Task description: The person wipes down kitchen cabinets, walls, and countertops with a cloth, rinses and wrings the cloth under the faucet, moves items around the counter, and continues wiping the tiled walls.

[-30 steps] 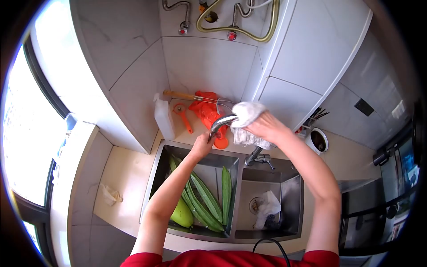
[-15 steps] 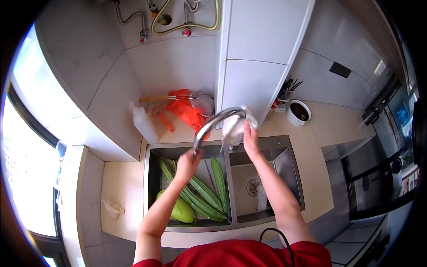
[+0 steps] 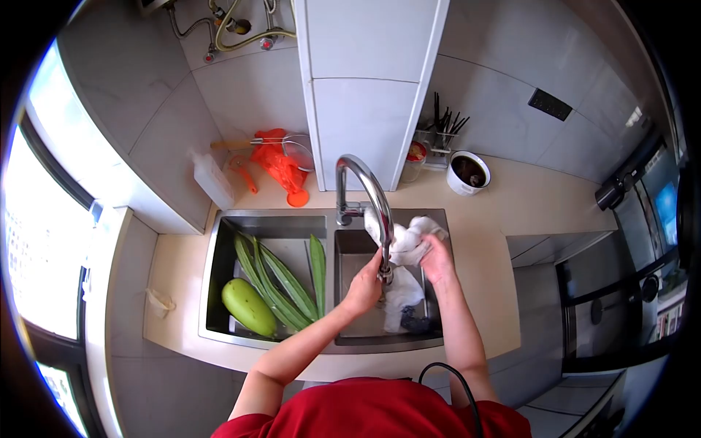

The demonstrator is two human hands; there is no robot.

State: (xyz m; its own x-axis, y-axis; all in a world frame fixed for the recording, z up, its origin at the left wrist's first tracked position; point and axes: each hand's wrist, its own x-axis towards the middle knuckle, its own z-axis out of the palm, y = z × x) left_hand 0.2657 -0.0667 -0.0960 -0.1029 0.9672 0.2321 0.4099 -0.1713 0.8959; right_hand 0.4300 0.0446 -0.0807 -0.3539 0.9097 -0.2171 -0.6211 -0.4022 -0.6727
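My left hand (image 3: 365, 285) is closed around the lower end of the curved chrome faucet (image 3: 374, 191), which hangs over the right basin of the sink (image 3: 350, 339). My right hand (image 3: 437, 260) grips a bunched white cloth (image 3: 415, 239) behind and beside the spout. Part of that cloth is hidden by the faucet. Below, in the right basin, lie a whitish wet-looking piece (image 3: 403, 290) and a dark patch I cannot make out. Several long ridged gourds (image 3: 288, 281) and a rounded green melon (image 3: 248, 306) rest in the left basin.
Behind the sink are a white bottle (image 3: 213, 182), an orange-red plastic bag (image 3: 277, 164) and a wire strainer (image 3: 298, 151). A white pot (image 3: 467, 175) of dark contents stands right of the wall column (image 3: 365, 109). A crumpled pale scrap (image 3: 161, 301) lies on the left counter.
The faucet spout has swung from the left basin to the right one, with my left hand on it. My right hand and the white cloth are lower, and the view has shifted.
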